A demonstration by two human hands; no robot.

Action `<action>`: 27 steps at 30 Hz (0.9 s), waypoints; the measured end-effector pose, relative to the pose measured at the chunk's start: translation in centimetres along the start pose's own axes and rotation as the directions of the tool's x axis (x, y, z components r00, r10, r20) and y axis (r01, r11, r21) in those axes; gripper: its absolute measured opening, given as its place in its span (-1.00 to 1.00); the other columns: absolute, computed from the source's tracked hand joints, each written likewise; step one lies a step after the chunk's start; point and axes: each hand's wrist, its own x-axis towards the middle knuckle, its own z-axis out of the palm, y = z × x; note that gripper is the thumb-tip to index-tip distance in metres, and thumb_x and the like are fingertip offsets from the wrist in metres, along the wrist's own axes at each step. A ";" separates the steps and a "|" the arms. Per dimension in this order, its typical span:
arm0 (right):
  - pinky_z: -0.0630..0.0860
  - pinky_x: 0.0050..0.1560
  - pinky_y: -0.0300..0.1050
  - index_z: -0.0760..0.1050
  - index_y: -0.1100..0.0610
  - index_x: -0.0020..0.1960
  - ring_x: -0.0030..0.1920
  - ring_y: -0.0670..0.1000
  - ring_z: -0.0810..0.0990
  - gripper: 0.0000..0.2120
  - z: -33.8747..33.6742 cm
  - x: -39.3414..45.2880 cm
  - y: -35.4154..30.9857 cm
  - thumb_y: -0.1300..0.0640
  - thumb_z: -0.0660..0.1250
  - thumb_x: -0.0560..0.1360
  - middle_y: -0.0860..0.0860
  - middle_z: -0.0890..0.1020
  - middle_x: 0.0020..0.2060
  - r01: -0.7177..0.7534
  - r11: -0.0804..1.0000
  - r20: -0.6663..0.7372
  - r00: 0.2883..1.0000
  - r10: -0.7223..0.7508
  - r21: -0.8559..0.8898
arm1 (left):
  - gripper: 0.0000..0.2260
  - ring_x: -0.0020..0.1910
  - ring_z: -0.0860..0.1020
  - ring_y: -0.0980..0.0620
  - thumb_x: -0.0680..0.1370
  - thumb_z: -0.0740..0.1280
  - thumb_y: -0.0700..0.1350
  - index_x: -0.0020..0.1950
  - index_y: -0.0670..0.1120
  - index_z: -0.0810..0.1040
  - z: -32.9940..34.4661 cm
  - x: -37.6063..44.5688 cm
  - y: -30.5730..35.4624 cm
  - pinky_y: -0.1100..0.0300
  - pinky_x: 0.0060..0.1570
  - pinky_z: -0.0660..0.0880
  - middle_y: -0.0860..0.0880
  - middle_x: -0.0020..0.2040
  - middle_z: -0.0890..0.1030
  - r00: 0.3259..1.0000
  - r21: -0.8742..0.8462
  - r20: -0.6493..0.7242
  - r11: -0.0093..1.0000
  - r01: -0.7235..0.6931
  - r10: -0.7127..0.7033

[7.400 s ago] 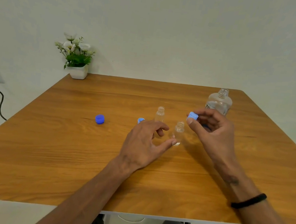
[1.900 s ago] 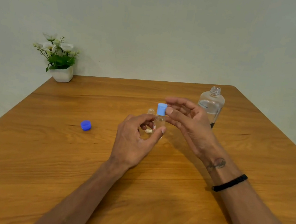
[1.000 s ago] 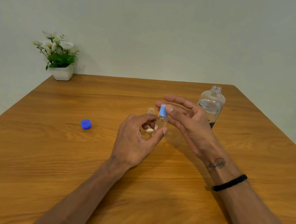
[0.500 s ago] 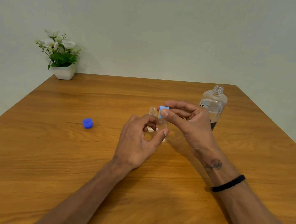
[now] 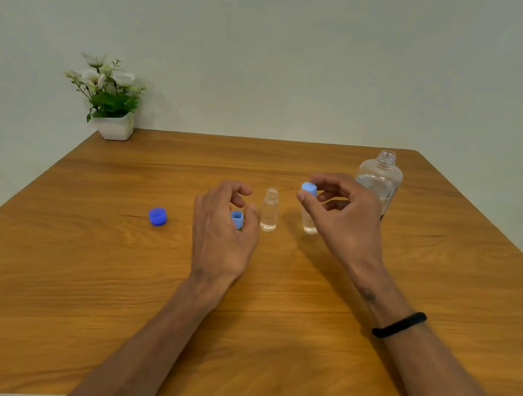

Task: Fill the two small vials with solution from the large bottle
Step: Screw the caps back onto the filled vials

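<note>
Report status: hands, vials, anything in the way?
Right hand on capped vial. Left hand holds light blue cap beside open vial. Large bottle uncapped. Nothing blocking.

We count two small vials: one uncapped (image 5: 269, 210), just right of the left fingers (image 5: 243, 192), one capped (image 5: 309, 219) under the right fingers (image 5: 328, 186). Three blue caps: light (image 5: 309, 188), light (image 5: 236, 218), dark (image 5: 157, 216). One large bottle (image 5: 379, 180). One potted plant (image 5: 108, 98).
</note>
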 end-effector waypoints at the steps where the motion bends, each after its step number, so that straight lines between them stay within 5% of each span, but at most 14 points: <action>1: 0.65 -0.08 -0.25 0.69 0.04 0.20 -0.04 -0.11 0.69 -0.72 0.1 -0.1 0.1 0.03 0.58 0.52 -0.16 0.73 -0.02 0.016 0.998 -0.003 1.000 -0.016 -0.057 | -0.73 0.07 0.43 0.07 0.55 0.39 -0.09 0.24 0.10 0.52 -0.1 0.1 -0.2 0.12 0.07 0.43 0.13 0.00 0.56 0.999 0.028 0.019 0.999 0.036 -0.036; 7: 0.69 0.04 -0.16 0.66 0.09 0.28 0.00 -0.13 0.70 -0.67 0.5 -0.3 0.1 0.01 0.53 0.56 -0.09 0.73 0.04 0.074 0.981 -0.017 0.997 -0.078 -0.180 | -0.48 0.22 0.36 0.04 0.50 0.45 0.14 0.43 0.19 0.39 -0.3 0.2 -0.6 0.06 0.15 0.28 0.12 0.16 0.56 0.968 0.267 0.157 0.952 0.151 -0.197; 15: 0.66 0.09 -0.28 0.66 0.09 0.26 0.03 -0.19 0.70 -0.70 0.4 -0.4 0.1 0.03 0.52 0.57 -0.13 0.71 0.04 0.054 0.994 -0.050 0.997 -0.059 -0.097 | -0.61 0.30 0.41 0.00 0.58 0.40 -0.02 0.39 0.17 0.46 -0.4 -0.1 -1.2 0.01 0.25 0.24 0.11 0.18 0.63 0.968 0.318 0.193 0.943 0.093 -0.161; 27: 0.68 0.07 -0.25 0.61 0.05 0.34 0.05 -0.22 0.66 -0.66 2.0 -0.1 0.3 0.01 0.48 0.60 -0.20 0.65 0.07 0.080 0.987 0.047 0.996 -0.074 -0.141 | -0.68 0.06 0.60 0.14 0.59 0.42 -0.18 0.33 0.05 0.57 -0.6 0.8 -0.6 0.10 0.10 0.62 0.11 0.11 0.64 0.997 -0.105 0.055 0.992 0.067 -0.061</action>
